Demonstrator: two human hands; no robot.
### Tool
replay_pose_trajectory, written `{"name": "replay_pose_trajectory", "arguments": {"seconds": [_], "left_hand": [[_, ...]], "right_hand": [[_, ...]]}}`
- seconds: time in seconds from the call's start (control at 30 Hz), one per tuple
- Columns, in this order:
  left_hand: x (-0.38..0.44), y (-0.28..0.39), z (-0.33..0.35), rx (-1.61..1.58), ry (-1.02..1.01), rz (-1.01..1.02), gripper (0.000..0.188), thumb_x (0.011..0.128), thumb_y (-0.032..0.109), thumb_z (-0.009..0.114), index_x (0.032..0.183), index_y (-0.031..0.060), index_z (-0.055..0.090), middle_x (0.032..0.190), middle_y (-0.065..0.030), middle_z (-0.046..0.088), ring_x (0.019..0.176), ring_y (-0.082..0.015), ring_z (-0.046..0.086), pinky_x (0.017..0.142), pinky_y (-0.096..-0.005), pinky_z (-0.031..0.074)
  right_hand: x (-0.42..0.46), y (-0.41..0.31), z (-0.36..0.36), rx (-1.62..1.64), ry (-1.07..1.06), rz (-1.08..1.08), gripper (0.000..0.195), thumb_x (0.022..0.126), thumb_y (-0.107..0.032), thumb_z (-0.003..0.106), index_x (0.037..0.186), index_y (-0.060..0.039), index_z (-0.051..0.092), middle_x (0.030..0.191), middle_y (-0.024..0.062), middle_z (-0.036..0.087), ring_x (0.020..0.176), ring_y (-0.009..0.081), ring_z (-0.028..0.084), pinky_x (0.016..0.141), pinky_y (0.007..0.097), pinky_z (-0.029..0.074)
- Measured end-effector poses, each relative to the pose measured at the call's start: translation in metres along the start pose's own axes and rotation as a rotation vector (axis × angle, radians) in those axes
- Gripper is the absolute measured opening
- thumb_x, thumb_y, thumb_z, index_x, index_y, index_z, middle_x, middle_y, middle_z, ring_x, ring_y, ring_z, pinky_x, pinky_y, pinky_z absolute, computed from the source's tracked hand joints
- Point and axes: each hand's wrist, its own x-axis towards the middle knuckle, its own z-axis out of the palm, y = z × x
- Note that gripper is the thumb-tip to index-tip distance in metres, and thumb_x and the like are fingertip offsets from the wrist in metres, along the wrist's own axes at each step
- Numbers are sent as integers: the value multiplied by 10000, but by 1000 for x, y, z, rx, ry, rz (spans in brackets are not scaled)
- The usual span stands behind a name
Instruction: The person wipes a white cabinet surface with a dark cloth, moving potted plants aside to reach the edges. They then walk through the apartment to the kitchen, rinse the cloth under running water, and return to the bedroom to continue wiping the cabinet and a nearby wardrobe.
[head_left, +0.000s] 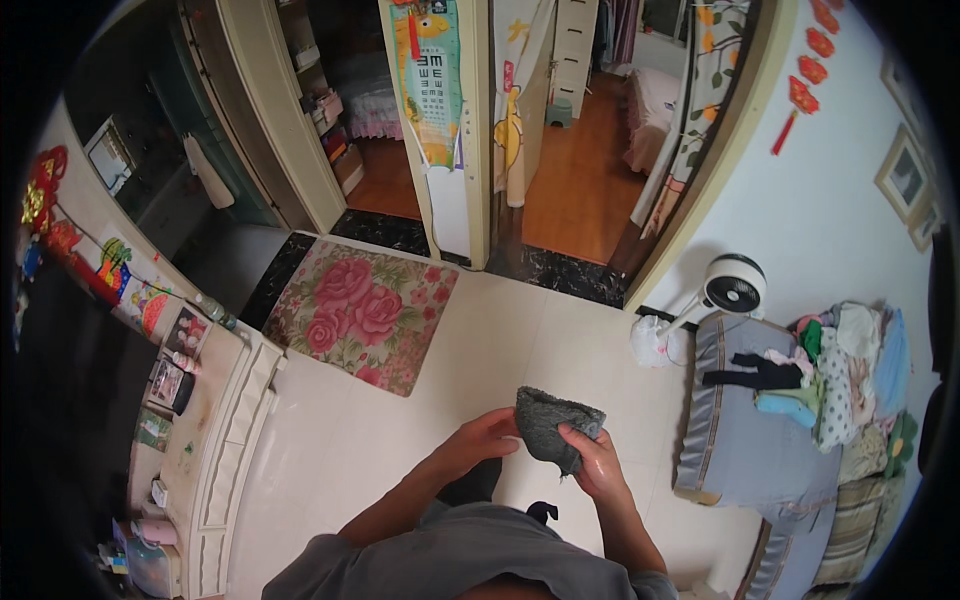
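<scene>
A folded dark grey cloth (551, 427) is held up before my body, above the pale tiled floor. My right hand (598, 459) grips its right side, with the thumb lying across the front. At the cloth's left edge is my left hand (487, 442), its thumb and fingers apart; the fingertips reach the edge, and whether they pinch it cannot be told. A loose frayed bit hangs from the cloth's lower edge.
A floral mat (367, 315) lies before the doorways. Along the left stands a white cabinet (225, 450) with photos and a pink flask (155, 532). At right are a fan (733, 285), a plastic bag (654, 343) and a grey-covered sofa (765, 450) with piled clothes (840, 367).
</scene>
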Motion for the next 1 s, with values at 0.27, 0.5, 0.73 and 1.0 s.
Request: {"name": "replay_pose_trajectory", "arguments": {"seconds": [0.27,0.5,0.73,1.0], "left_hand": [[237,89,-57,302,-219,-221,371,848,133,660,1178,-7,566,1018,-45,627,939,-111,568,850,-272,454],[448,113,-82,-309,-128,-378,408,790,20,594,1186,-66,541,1083,-126,629,995,-208,614,903,-345,488],[631,168,-105,-385,-139,-245,335,783,-25,534,1116,-50,552,1012,-123,628,930,-224,634,885,-354,504],[812,270,-173,-589,169,-37,428,780,-16,530,1208,-23,518,1128,-142,613,1041,-275,612,952,-420,483]], "right_hand": [[181,-98,-53,-44,161,-113,350,845,-31,634,1182,33,566,1110,114,636,1029,203,600,908,327,463],[333,-213,-109,-51,537,-539,302,921,-189,582,1174,-27,548,1060,92,618,976,193,579,832,336,465],[548,-318,-161,371,-500,-60,334,963,-217,503,1236,-25,486,918,166,621,863,247,620,728,351,510],[812,-369,-258,253,-157,-1,500,979,-448,419,1304,-71,465,1165,109,605,1045,219,600,837,376,511]]}}
